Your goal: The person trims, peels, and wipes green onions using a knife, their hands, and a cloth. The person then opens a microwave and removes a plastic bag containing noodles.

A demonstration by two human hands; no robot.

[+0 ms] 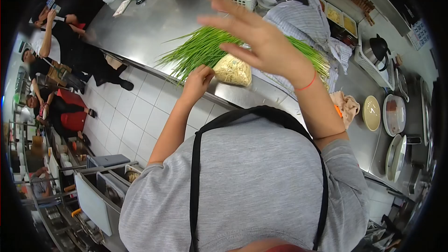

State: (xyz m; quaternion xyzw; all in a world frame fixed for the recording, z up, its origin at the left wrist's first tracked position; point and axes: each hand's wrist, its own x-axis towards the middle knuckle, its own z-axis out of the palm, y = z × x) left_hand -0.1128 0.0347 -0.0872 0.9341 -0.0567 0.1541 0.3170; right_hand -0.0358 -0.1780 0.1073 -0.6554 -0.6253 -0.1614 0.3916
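Note:
My right hand [259, 37] is raised above the counter, fingers spread and nothing in it. Under and beyond it lies a wide heap of long green chives [196, 49], with pale stalk ends toward the right. A clear plastic bag of pale, thin strands [233, 71] rests at the near edge of the chives; I cannot tell what the strands are. My left hand [198, 81] is at the bag's left side, its fingers curled and pinched together at the edge of the bag. My right hand hides part of the chives.
The steel counter [149, 28] carries a striped cloth [298, 16], a crumpled beige cloth [346, 107], a yellow bowl [371, 113] and a white basket [373, 65] with a black-lidded kettle. Other people [70, 42] are across the tiled floor at left. Grey bins [95, 200] stand behind me.

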